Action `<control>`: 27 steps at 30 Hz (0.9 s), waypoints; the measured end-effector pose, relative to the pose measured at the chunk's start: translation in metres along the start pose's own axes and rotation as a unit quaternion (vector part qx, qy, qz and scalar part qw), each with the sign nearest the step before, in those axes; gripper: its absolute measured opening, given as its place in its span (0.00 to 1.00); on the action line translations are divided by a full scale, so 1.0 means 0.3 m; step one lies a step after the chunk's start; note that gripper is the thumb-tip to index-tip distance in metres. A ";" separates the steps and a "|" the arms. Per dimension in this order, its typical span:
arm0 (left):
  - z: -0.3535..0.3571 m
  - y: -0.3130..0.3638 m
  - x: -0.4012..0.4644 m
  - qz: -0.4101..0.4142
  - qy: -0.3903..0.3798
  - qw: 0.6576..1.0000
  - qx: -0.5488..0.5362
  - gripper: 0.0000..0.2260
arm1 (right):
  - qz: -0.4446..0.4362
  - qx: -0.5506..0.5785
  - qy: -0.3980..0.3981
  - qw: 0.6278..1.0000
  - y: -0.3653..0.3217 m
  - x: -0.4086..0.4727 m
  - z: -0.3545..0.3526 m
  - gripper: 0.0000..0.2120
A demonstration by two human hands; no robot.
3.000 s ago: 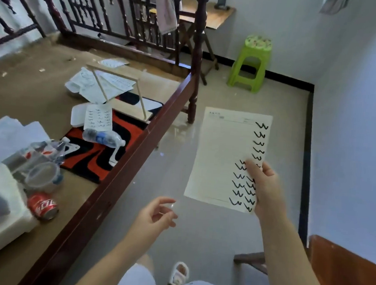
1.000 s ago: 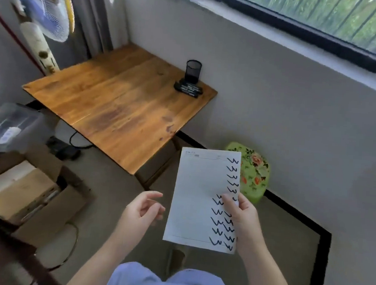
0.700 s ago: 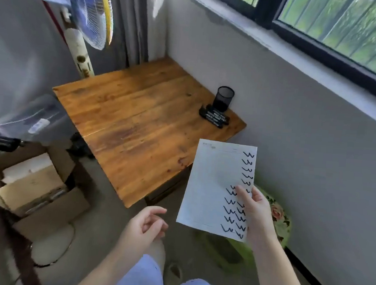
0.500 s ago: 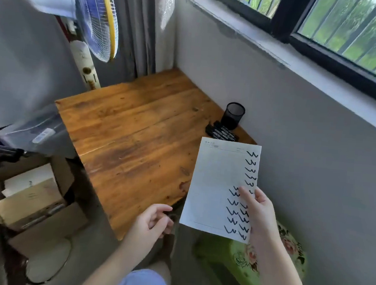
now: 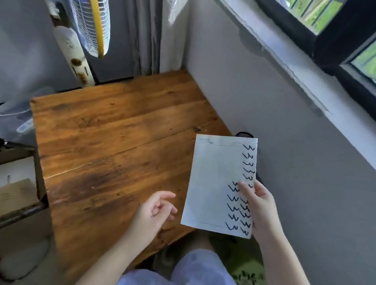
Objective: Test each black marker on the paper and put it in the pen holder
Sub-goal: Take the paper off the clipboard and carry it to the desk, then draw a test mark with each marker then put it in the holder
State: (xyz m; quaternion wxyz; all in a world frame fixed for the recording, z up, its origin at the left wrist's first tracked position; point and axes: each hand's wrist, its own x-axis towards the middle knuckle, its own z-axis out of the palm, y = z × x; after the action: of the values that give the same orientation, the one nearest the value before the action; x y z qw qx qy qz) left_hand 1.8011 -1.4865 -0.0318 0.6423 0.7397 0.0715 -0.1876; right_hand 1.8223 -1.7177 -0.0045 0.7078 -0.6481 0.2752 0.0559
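My right hand (image 5: 259,208) pinches a white sheet of paper (image 5: 215,184) by its right edge and holds it upright over the right side of the wooden table (image 5: 106,150). Black marker squiggles run down the sheet's right side in two columns. Only the rim of the black pen holder (image 5: 245,134) shows above the paper's top edge; the markers are hidden behind the sheet. My left hand (image 5: 153,213) hovers over the table's near edge, fingers loosely curled, holding nothing.
A standing fan (image 5: 88,22) rises behind the table's far left corner. Cardboard boxes (image 5: 7,201) sit on the floor to the left. A grey wall (image 5: 293,149) with a window runs along the right. A green stool (image 5: 248,278) is under me.
I turned from the bed area and walked up to the table with the paper in my right hand. The table is now directly below, and the sheet covers the pen holder and markers.
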 end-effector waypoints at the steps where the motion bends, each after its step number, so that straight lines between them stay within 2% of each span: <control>1: 0.009 -0.006 0.025 -0.006 0.016 1.000 -0.005 0.09 | 0.003 -0.020 -0.015 1.000 -0.016 0.049 0.010 0.06; 5: 0.045 -0.053 0.154 -0.023 0.087 0.995 -0.040 0.09 | 0.015 -0.099 -0.099 0.990 -0.043 0.259 0.048 0.06; 10: 0.096 -0.156 0.369 -0.032 0.195 0.979 -0.053 0.09 | 0.039 -0.208 -0.239 0.948 -0.012 0.492 0.093 0.08; 14: 0.113 -0.240 0.476 -0.029 0.211 0.963 -0.166 0.18 | 0.026 -0.272 -0.329 0.904 0.026 0.615 0.126 0.08; 16: 0.105 -0.286 0.501 -0.024 0.235 0.950 -0.205 0.14 | 0.030 -0.310 -0.377 0.872 0.056 0.665 0.133 0.08; 18: 0.100 -0.310 0.511 -0.016 0.258 0.949 -0.178 0.08 | 0.029 -0.348 -0.418 0.839 0.084 0.701 0.133 0.08; 20: 0.127 -0.334 0.502 0.000 0.285 0.949 -0.135 0.09 | 0.014 -0.362 -0.443 0.820 0.119 0.724 0.109 0.09; 23: 0.218 -0.364 0.440 0.039 0.362 0.922 -0.132 0.08 | -0.020 -0.314 -0.435 0.844 0.176 0.727 0.014 0.10; 25: 0.296 -0.381 0.382 0.043 0.416 0.891 -0.176 0.11 | -0.033 -0.278 -0.408 0.869 0.223 0.709 -0.075 0.11; 27: 0.372 -0.396 0.332 0.034 0.458 0.859 -0.226 0.12 | -0.048 -0.280 -0.388 0.877 0.275 0.680 -0.151 0.12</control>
State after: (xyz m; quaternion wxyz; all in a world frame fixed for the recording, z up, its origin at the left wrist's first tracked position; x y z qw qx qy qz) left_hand 1.8308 -1.5895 -0.1901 0.6925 0.5792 0.3725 0.2152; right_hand 1.9439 -1.8045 -0.1723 0.5482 -0.7581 -0.0798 0.3439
